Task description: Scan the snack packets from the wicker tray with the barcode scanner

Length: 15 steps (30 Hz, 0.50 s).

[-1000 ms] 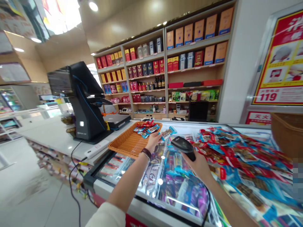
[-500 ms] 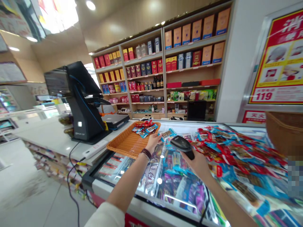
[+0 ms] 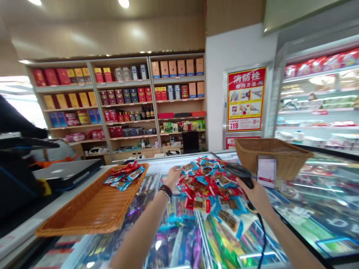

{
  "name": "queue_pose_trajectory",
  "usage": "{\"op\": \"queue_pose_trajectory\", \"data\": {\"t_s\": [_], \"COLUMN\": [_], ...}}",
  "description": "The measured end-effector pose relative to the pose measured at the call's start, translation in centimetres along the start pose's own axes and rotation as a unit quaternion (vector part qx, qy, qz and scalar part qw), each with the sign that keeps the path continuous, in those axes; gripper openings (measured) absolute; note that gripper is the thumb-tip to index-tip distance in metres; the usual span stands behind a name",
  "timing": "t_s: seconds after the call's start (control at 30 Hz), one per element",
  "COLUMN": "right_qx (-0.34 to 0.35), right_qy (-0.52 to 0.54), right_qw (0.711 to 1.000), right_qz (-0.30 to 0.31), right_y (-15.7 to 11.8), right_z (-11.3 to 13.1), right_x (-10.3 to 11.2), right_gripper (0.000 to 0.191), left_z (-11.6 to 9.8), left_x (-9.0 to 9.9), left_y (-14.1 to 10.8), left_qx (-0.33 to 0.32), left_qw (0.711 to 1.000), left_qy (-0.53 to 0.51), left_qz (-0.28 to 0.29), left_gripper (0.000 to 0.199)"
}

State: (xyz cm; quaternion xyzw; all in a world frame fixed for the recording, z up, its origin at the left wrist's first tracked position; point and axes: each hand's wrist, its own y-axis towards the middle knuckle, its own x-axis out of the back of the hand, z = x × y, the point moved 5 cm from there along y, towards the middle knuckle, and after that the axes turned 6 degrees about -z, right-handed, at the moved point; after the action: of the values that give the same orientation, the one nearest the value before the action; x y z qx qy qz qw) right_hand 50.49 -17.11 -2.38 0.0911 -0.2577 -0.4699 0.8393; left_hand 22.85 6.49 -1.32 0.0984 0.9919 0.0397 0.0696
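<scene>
My left hand (image 3: 172,178), with a beaded bracelet at the wrist, pinches a blue-and-clear snack packet (image 3: 190,167) with brown contents at the left edge of the pile. In my right hand (image 3: 257,194) is a black barcode scanner (image 3: 239,172), its head pointing left above the pile's right side. The loose pile of red and blue snack packets (image 3: 207,183) lies on the glass top of a chest freezer (image 3: 179,257). To the left sits an orange wicker tray (image 3: 92,205), with several similar packets (image 3: 125,175) at its far end.
A brown wicker basket (image 3: 252,160) stands at the pile's right, behind the scanner. The scanner's cable (image 3: 263,239) hangs below my right hand. At far left are a dark checkout terminal (image 3: 19,149) and a flat scale-like device (image 3: 67,172). Shelves of boxed goods (image 3: 123,101) line the back wall.
The view has swung right, bringing the basket and a refrigerated display into sight. Scanner and held packet have both shifted right relative to the tray, the packet now at the pile's edge.
</scene>
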Motion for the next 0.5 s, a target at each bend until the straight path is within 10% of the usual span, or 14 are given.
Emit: {"op": "queue_pose_trajectory", "data": {"t_s": [0.23,0.37,0.5], "right_qx": [-0.03,-0.022,0.004], "right_qy": [-0.041,-0.047,-0.024], "right_qw": [0.998,0.998,1.0], "right_qz": [-0.04,-0.032,0.016], "right_y": [-0.2,-1.2,-2.2], "right_z": [-2.2,-1.7,0.6], "right_x": [3.5,2.2,-1.8], "right_gripper": [0.045,0.044,0.045], "left_z": [1.4,1.0,-0.9], "left_x": [-8.1,-5.5,1.7], "left_y": [-0.8,-0.6,0.6], "left_qx": [-0.033,-0.11,-0.18], "left_qw": [0.995,0.992,0.968], "left_qy": [-0.091,0.003,0.123], "left_qz": [0.028,-0.064,-0.126], "left_gripper": [0.071,0.065,0.051]}}
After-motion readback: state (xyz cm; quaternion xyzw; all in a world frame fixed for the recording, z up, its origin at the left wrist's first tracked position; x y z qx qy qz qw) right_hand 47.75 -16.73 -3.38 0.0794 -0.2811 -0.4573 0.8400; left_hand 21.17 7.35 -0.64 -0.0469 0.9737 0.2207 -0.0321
